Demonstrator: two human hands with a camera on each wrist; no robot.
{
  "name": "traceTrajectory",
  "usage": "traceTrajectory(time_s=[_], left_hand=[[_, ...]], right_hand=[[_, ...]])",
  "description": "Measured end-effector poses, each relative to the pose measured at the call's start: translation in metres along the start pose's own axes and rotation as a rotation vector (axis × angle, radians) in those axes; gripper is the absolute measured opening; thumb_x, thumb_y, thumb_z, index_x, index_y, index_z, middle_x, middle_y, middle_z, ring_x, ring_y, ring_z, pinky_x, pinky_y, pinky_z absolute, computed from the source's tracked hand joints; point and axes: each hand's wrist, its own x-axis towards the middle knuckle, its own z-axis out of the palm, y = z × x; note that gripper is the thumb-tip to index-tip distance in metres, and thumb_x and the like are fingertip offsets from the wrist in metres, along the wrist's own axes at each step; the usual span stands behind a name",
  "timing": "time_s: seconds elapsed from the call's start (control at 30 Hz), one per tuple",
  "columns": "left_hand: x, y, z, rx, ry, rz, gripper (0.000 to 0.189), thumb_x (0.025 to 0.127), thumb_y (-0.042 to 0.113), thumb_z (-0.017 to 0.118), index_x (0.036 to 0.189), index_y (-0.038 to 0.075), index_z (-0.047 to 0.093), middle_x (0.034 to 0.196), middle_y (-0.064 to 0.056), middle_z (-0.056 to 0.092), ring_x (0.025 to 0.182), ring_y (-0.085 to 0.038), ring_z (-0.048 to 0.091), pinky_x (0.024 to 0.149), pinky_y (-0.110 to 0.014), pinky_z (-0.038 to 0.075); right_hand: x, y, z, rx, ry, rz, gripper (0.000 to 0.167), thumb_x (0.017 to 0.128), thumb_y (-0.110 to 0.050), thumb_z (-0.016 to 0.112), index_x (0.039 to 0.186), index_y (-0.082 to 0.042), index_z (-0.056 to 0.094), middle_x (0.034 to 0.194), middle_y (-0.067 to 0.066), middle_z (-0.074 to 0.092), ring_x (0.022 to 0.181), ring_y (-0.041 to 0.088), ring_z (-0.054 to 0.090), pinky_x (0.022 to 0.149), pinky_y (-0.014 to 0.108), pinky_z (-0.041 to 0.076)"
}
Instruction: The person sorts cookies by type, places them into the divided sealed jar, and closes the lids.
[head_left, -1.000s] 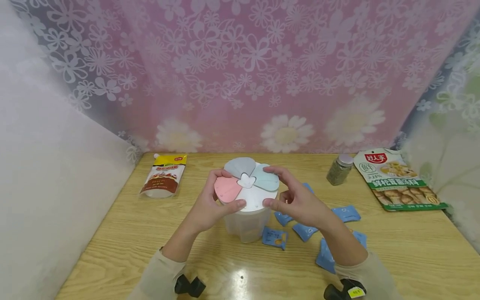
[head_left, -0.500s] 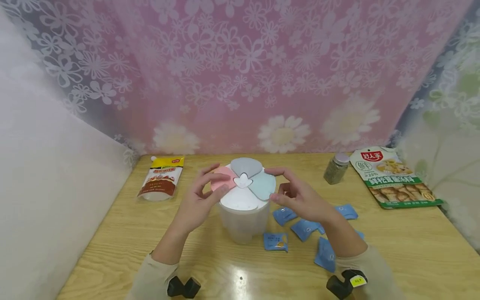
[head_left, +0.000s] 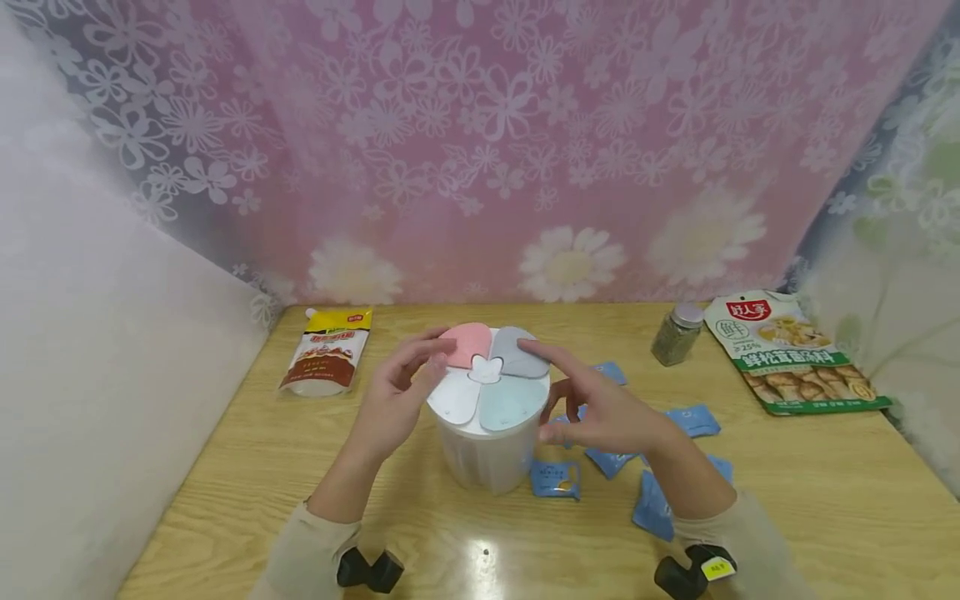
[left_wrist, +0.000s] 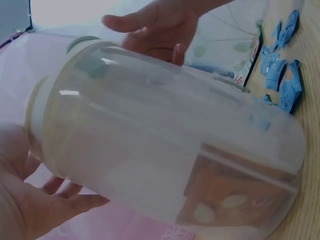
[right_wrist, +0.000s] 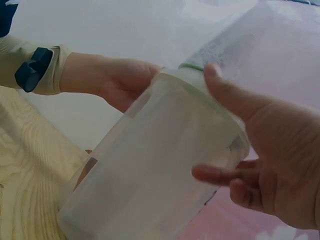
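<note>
Left hand [head_left: 393, 396] grips petalled lid [head_left: 454, 395] at left, right hand [head_left: 603, 407] spreads loosely at right, probably steadying it atop container [head_left: 486, 460].

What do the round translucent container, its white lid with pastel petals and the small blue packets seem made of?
Round translucent container: likely smooth plastic; a brown packet shows through. White lid with pastel petals: probably satin opaque plastic, evenly coloured. Small blue packets: perhaps satiny film, visibly creased.

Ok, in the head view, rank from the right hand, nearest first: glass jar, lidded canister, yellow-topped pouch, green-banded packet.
1. Lidded canister, right at the right hand.
2. Glass jar, beyond it, rightward.
3. Green-banded packet, farther right.
4. Yellow-topped pouch, across on the left.
</note>
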Motion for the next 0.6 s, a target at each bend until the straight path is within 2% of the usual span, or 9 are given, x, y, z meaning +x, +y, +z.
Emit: traceTrajectory(time_s=[0.07, 0.13, 0.23, 0.3, 0.33, 0.4, 0.43, 0.6], left_hand=[[0.001, -0.001, 0.000, 0.036, 0.028, 0.013, 0.028, 0.103, 0.017, 0.054, 0.118, 0.001, 0.071, 0.147, -0.005, 0.053, 0.139, -0.021, 0.047, 0.109, -0.030, 0.044], [-0.001, 0.001, -0.001, 0.090, -0.002, 0.037, 0.035, 0.105, 0.026, 0.049, 0.117, 0.003, 0.073, 0.149, -0.005, 0.051, 0.141, -0.022, 0.045, 0.113, -0.041, 0.041], [-0.006, 0.007, -0.002, 0.158, -0.140, 0.093, 0.044, 0.102, 0.038, 0.055, 0.131, 0.007, 0.065, 0.159, -0.008, 0.038, 0.146, -0.030, 0.036, 0.111, -0.057, 0.038], [-0.009, 0.011, -0.001, 0.200, -0.224, 0.104, 0.060, 0.093, 0.043, 0.068, 0.144, 0.012, 0.055, 0.164, -0.005, 0.026, 0.149, -0.032, 0.030, 0.111, -0.061, 0.035], [-0.010, 0.012, 0.000, 0.222, -0.245, 0.105, 0.072, 0.087, 0.042, 0.076, 0.148, 0.015, 0.050, 0.166, -0.004, 0.021, 0.150, -0.032, 0.028, 0.110, -0.061, 0.035], [-0.011, 0.013, 0.003, 0.272, -0.254, 0.102, 0.092, 0.076, 0.037, 0.087, 0.154, 0.019, 0.041, 0.166, 0.000, 0.017, 0.150, -0.030, 0.027, 0.112, -0.060, 0.035], [-0.011, 0.012, 0.004, 0.292, -0.247, 0.101, 0.099, 0.072, 0.033, 0.091, 0.155, 0.020, 0.038, 0.167, 0.001, 0.017, 0.151, -0.029, 0.026, 0.113, -0.059, 0.033], [-0.009, 0.006, 0.006, 0.315, -0.212, 0.139, 0.107, 0.065, 0.020, 0.095, 0.156, 0.018, 0.037, 0.165, 0.001, 0.023, 0.149, -0.027, 0.031, 0.112, -0.057, 0.037]], right_hand=[[-0.002, -0.002, 0.000, -0.065, -0.020, 0.022, 0.092, 0.087, -0.020, 0.078, 0.159, -0.024, 0.022, 0.155, 0.007, 0.035, 0.084, 0.009, 0.067, 0.060, 0.026, 0.047], [-0.002, -0.004, 0.001, -0.099, -0.002, 0.039, 0.089, 0.087, -0.022, 0.077, 0.158, -0.027, 0.023, 0.154, 0.004, 0.035, 0.082, 0.008, 0.067, 0.061, 0.027, 0.047], [-0.002, -0.004, 0.001, -0.074, 0.035, 0.043, 0.081, 0.090, -0.018, 0.075, 0.156, -0.026, 0.029, 0.143, 0.004, 0.046, 0.078, 0.010, 0.066, 0.061, 0.028, 0.047], [-0.001, -0.002, 0.001, -0.043, 0.055, 0.046, 0.078, 0.090, -0.015, 0.074, 0.155, -0.025, 0.031, 0.129, 0.003, 0.055, 0.073, 0.011, 0.066, 0.059, 0.027, 0.046], [-0.001, -0.001, 0.001, -0.025, 0.064, 0.047, 0.078, 0.090, -0.014, 0.074, 0.154, -0.025, 0.033, 0.120, 0.003, 0.058, 0.071, 0.012, 0.065, 0.058, 0.027, 0.046], [0.000, 0.001, 0.003, 0.007, 0.087, 0.043, 0.076, 0.089, -0.012, 0.075, 0.153, -0.023, 0.036, 0.107, 0.003, 0.061, 0.068, 0.013, 0.064, 0.056, 0.027, 0.045], [0.000, 0.002, 0.004, 0.018, 0.100, 0.038, 0.075, 0.088, -0.011, 0.076, 0.152, -0.021, 0.038, 0.108, 0.002, 0.061, 0.066, 0.013, 0.063, 0.055, 0.027, 0.045], [0.001, 0.003, 0.007, 0.067, 0.150, 0.024, 0.072, 0.085, -0.009, 0.078, 0.148, -0.015, 0.043, 0.105, 0.000, 0.060, 0.062, 0.015, 0.060, 0.052, 0.027, 0.042]])
